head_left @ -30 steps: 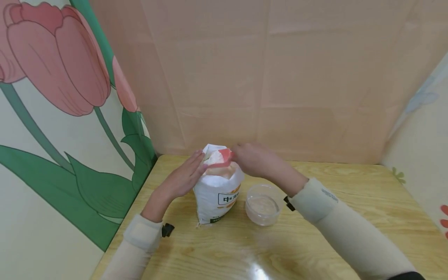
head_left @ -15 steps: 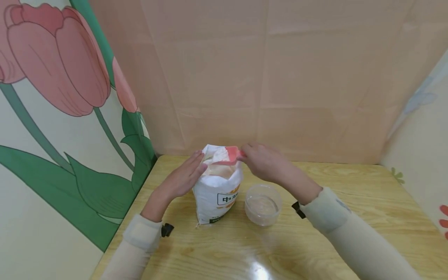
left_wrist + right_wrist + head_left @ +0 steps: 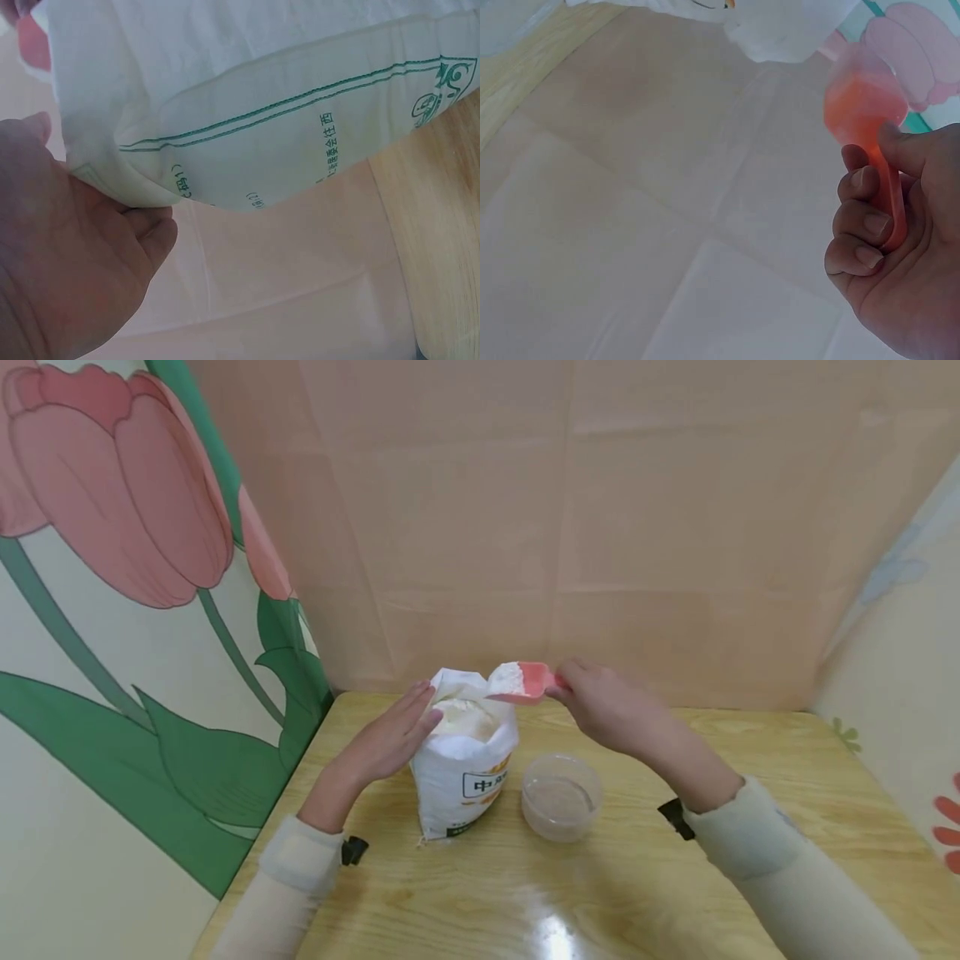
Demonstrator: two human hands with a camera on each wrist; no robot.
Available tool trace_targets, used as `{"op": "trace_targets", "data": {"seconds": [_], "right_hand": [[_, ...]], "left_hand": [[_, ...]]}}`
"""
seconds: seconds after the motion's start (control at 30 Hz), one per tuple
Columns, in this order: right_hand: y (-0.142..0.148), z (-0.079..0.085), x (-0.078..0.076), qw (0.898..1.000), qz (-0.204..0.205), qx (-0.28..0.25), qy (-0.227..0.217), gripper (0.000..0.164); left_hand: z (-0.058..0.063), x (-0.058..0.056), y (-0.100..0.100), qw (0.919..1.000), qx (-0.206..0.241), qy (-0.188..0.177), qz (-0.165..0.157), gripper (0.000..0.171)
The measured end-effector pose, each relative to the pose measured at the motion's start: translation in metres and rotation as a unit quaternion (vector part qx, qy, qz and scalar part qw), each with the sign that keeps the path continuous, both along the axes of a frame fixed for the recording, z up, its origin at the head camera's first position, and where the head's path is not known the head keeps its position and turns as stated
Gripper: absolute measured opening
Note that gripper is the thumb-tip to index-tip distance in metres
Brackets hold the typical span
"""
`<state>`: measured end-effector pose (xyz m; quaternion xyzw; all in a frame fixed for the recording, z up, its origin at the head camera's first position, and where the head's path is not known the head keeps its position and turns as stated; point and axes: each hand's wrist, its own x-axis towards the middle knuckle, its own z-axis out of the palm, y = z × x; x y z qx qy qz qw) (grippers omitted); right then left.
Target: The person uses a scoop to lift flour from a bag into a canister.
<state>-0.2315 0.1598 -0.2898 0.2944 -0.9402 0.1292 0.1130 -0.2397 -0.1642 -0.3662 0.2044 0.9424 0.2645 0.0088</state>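
Right fingers [image 3: 861,223] clamp scoop [image 3: 534,682] | left fingers [image 3: 159,238] grip bag [image 3: 457,777] | stripes [image 3: 292,103]: left wrist view only

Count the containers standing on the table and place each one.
2. The white bag stands on the table with the left hand at its rim; the clear bowl stands apart, to the bag's right. Anything small behind the bag would be hidden.

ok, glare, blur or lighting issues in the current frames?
Head: white glare patch on the table near the bottom edge, bag lettering small and soft. Left wrist: no obvious glare, green print fairly sharp, left hand darker than the bag. Right wrist: dim, scoop's far end hazy.
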Motion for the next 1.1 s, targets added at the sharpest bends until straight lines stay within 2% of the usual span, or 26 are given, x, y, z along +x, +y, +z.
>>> {"op": "trace_targets", "data": {"seconds": [0.33, 0.57, 0.83, 1.1], "right_hand": [[0.03, -0.012, 0.012, 1.0, -0.016, -0.003, 0.013, 0.018], [0.048, -0.03, 0.019, 0.999, -0.025, -0.007, 0.031, 0.017], [0.064, -0.054, 0.025, 0.999, -0.052, -0.008, -0.008, 0.019], [0.074, -0.075, 0.029, 0.999, -0.051, -0.017, -0.003, 0.017]], "left_hand": [[-0.004, 0.0, -0.003, 1.0, -0.002, -0.004, -0.001, 0.082], [-0.006, 0.001, -0.004, 1.0, -0.001, -0.009, -0.001, 0.082], [-0.004, -0.001, -0.005, 1.0, -0.006, -0.003, -0.005, 0.081], [-0.003, -0.004, -0.002, 0.9999, -0.009, -0.004, -0.009, 0.081]]}}
